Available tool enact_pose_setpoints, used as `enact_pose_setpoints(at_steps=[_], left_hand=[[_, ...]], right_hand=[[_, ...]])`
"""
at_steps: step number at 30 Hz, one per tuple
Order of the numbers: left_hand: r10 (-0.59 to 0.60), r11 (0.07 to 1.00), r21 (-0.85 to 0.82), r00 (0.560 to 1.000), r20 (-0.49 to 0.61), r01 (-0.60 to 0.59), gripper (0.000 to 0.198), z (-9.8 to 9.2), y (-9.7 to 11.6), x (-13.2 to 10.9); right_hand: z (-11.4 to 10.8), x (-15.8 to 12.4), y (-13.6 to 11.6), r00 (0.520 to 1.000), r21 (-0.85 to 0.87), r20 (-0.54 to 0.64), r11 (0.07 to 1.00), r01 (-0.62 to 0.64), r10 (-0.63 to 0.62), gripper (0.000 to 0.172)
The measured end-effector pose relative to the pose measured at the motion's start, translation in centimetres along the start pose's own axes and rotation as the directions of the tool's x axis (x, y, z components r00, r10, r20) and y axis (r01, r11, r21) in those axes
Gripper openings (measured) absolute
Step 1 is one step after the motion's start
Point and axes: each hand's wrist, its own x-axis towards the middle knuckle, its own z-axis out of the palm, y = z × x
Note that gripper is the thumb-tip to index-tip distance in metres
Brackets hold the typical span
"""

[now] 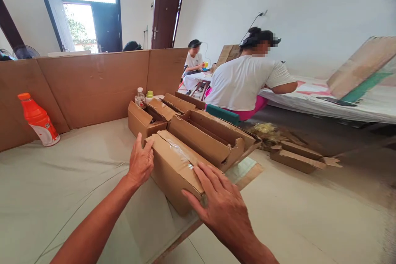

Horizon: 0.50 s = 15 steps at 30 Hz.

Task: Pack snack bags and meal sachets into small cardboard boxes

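A long closed cardboard box (pixel 176 159) lies at the table's edge, a strip of clear tape along its top. My left hand (pixel 142 160) grips its far left corner, with the fingers against the end and the thumb on the upper edge. At the near right end, my right hand (pixel 221 198) has its fingers over the top and its thumb along the side. Right behind it stands an open cardboard box (pixel 202 138) with raised flaps. Another cardboard box (pixel 144 119) stands farther back, beyond my left hand.
A tall cardboard panel (pixel 93 86) borders the table's (pixel 93 152) far side. An orange bottle (pixel 40 120) stands at left, and a small clear bottle (pixel 140 97) is behind the boxes. On the floor lies an open carton (pixel 293 159). A person (pixel 236 82) sits at another table.
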Motion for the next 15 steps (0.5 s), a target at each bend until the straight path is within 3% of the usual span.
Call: enact_pose_setpoints(at_steps=[3, 7, 11, 15], left_hand=[[-0.017, 0.999, -0.046, 1.000, 0.009, 0.017, 0.067, 3.2, -0.2, -0.8], [-0.002, 0.999, -0.053, 0.988, 0.156, 0.011, 0.078, 5.3, -1.5, -3.4], [0.011, 1.000, 0.017, 0.943, 0.332, -0.018, 0.080, 4.6, -2.7, -6.5], [0.021, 0.995, 0.080, 0.891, 0.454, -0.065, 0.068, 1.8, -2.8, -10.3]], right_hand=[[2.0, 1.1, -0.4, 0.995, -0.048, 0.023, 0.994, -0.098, 0.099, 0.049], [3.9, 2.2, -0.3, 0.980, -0.012, 0.049, 0.981, -0.195, 0.195, 0.054], [3.8, 1.4, 0.4, 0.982, 0.175, 0.043, 0.967, -0.188, 0.183, 0.066], [1.5, -2.1, -0.1, 0.980, 0.349, -0.042, 0.922, -0.170, 0.196, 0.060]])
